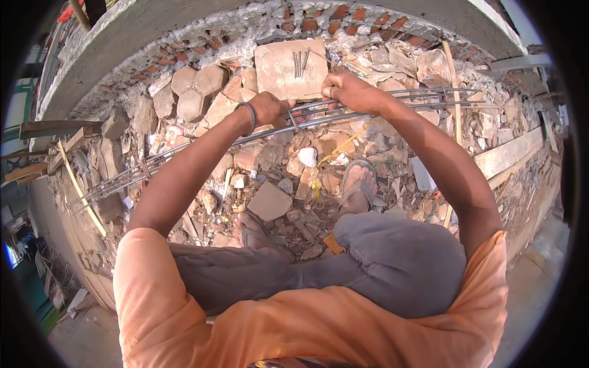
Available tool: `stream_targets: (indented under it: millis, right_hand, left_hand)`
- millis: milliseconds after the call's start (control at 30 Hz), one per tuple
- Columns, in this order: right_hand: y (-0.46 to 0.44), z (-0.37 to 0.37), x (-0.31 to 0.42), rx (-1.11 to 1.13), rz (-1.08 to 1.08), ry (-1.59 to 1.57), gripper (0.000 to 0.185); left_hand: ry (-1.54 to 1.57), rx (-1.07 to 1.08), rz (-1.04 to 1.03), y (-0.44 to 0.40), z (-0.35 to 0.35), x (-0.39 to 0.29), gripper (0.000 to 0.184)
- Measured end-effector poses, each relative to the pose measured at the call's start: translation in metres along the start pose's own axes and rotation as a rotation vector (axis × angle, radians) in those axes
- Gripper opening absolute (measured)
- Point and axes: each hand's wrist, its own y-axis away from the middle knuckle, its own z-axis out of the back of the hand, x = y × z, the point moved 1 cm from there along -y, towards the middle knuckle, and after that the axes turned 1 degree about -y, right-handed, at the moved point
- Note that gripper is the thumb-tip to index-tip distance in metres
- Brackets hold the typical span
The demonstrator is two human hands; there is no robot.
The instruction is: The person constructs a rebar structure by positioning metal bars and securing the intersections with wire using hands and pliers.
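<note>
Long steel reinforcing bars [257,138] run across in front of me as a narrow cage, with a bent steel tie [294,119] around them near the middle. My left hand [270,110], a dark band at its wrist, is closed around a bar just left of that tie. To the right of the tie, my right hand [351,92] has its fingers curled around the upper bar; part of its grip is hidden. Beyond the hands, several short steel rods [300,64] lie on a flat stone slab [276,75].
Broken stone and brick rubble surrounds my sandalled feet. Wooden sticks [454,116] [81,187] lie beneath the bars near both ends. A rough brick and concrete wall [245,30] rises behind. Planks [509,153] lie at the right; hexagonal paving blocks [192,105] sit left of the slab.
</note>
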Motion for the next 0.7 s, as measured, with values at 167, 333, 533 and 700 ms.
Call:
stream_targets:
  millis: [167, 333, 533, 700]
  right_hand:
    - [-0.006, -0.002, 0.003, 0.091, -0.009, 0.013, 0.013]
    - [-0.007, 0.000, 0.004, 0.114, -0.010, -0.016, 0.014]
    - [-0.007, 0.003, -0.001, 0.143, -0.022, -0.068, 0.016]
    - [-0.009, 0.001, 0.000, 0.137, -0.069, -0.126, 0.019]
  left_hand:
    - [-0.186, -0.018, 0.014, -0.001, 0.002, -0.018, 0.057]
    - [-0.207, 0.007, 0.021, -0.008, 0.000, -0.019, 0.058]
    - [-0.405, 0.093, -0.201, 0.011, 0.017, -0.030, 0.044]
    - [0.049, 0.178, -0.229, -0.020, 0.015, 0.015, 0.026]
